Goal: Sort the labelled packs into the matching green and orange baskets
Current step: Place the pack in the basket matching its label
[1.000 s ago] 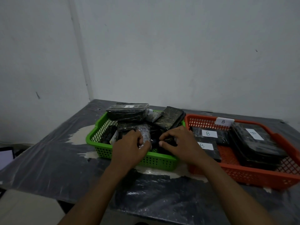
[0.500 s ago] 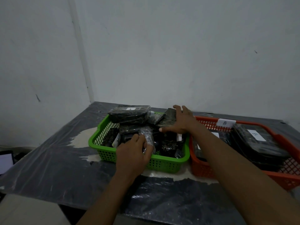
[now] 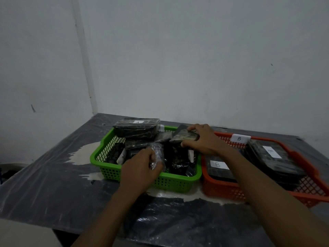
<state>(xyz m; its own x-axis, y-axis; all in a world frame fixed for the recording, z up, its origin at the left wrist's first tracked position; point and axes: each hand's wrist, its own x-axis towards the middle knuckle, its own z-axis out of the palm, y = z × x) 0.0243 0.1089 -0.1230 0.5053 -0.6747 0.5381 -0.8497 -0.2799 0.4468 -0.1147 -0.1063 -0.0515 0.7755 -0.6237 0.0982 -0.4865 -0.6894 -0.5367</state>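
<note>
From the head view, both hands work inside the green basket (image 3: 106, 154), which sits on the bench (image 3: 44, 184) just left of the orange basket (image 3: 302, 157). The left hand (image 3: 140, 168) is at the near side with its fingers curled round a shiny pack (image 3: 157, 152). The right hand (image 3: 203, 141) is at the far right corner, thumb and fingers clamped on the edges of a dark pack (image 3: 185, 137) that tilts above the heap. Neither pack shows a label from here, so either could end up in the wrong basket if moved unread. The orange basket has a tag (image 3: 239, 139) reading B and holds packs marked B (image 3: 219, 166). The green heap is loose and high, and a pack marked A (image 3: 137, 128) perches over the far rim. Tugging the dark pack free could nudge its neighbours and tip that one onto the bench. The slick wrapping may also slip in a light pinch.
</note>
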